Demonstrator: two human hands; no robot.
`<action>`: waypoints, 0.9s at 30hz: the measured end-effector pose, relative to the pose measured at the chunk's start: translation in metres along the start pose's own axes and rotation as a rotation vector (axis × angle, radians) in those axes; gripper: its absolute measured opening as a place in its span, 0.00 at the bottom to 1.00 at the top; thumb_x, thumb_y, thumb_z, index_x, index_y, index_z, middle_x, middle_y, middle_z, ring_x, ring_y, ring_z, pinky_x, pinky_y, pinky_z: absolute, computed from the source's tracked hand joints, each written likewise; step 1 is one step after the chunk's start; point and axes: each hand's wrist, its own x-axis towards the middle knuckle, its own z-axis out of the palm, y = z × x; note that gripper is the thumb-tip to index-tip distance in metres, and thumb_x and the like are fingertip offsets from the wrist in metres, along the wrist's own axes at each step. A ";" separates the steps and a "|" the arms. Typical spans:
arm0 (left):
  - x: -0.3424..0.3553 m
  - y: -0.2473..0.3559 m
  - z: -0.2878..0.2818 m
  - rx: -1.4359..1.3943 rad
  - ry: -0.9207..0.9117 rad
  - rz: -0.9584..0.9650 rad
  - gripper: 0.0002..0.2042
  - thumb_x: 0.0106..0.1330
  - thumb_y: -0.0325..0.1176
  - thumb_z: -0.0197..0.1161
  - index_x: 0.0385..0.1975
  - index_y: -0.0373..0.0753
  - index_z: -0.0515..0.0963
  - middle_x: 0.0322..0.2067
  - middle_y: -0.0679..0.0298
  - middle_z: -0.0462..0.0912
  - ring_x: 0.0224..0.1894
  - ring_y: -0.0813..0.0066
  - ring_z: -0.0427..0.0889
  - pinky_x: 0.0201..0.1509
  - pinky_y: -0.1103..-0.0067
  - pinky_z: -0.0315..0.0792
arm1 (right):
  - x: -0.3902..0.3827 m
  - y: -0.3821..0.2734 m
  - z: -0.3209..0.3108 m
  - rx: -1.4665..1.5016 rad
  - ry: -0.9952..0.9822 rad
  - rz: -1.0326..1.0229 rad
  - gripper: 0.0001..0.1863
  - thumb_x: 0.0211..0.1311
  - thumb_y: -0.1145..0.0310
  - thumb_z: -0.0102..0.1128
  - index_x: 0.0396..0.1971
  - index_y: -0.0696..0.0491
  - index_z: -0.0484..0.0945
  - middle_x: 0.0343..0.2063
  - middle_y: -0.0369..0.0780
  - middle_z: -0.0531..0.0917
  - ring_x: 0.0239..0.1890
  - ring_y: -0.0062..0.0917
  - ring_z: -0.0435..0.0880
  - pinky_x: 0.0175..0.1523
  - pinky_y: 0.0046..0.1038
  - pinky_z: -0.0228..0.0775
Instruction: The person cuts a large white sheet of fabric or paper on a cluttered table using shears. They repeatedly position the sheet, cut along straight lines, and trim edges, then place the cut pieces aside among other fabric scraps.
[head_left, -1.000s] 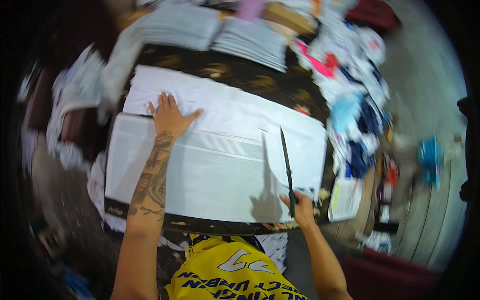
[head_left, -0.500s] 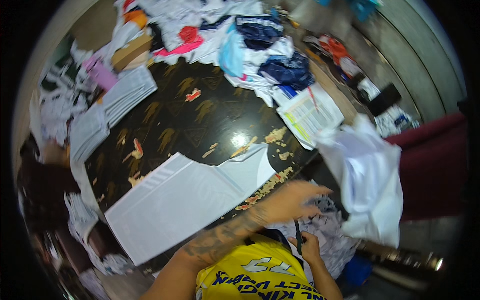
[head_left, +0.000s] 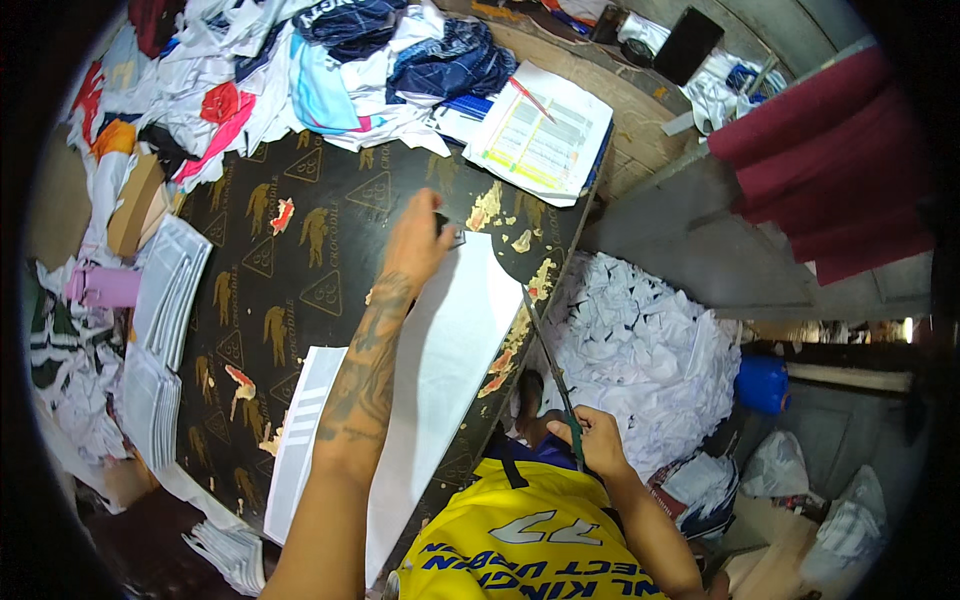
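Note:
My left hand is at the upper end of a white sheet on the black patterned table, its fingers bent round something dark I cannot make out. Its tattooed forearm crosses a grey sheet with pale stripes. My right hand, off the table's right edge, grips a long dark blade with a green handle, pointing up toward the white sheet's curved corner.
Mixed fabrics cover the table's back; a paper pad with red pen lies nearby. Stacked pale sheets line the left side. A mound of white scraps, a blue drum and maroon cloth are at right.
My view has swung round to the right. The large white piece lifted off half a second ago is gone from that place, and my left hand has moved forward onto the remaining sheet's end.

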 end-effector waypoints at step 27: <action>-0.205 0.042 -0.040 0.305 -0.221 -0.026 0.18 0.67 0.38 0.68 0.54 0.39 0.78 0.56 0.59 0.79 0.62 0.57 0.72 0.67 0.59 0.57 | 0.009 0.006 0.095 0.195 -0.153 0.036 0.32 0.64 0.41 0.77 0.45 0.56 0.81 0.32 0.40 0.84 0.39 0.29 0.82 0.49 0.32 0.74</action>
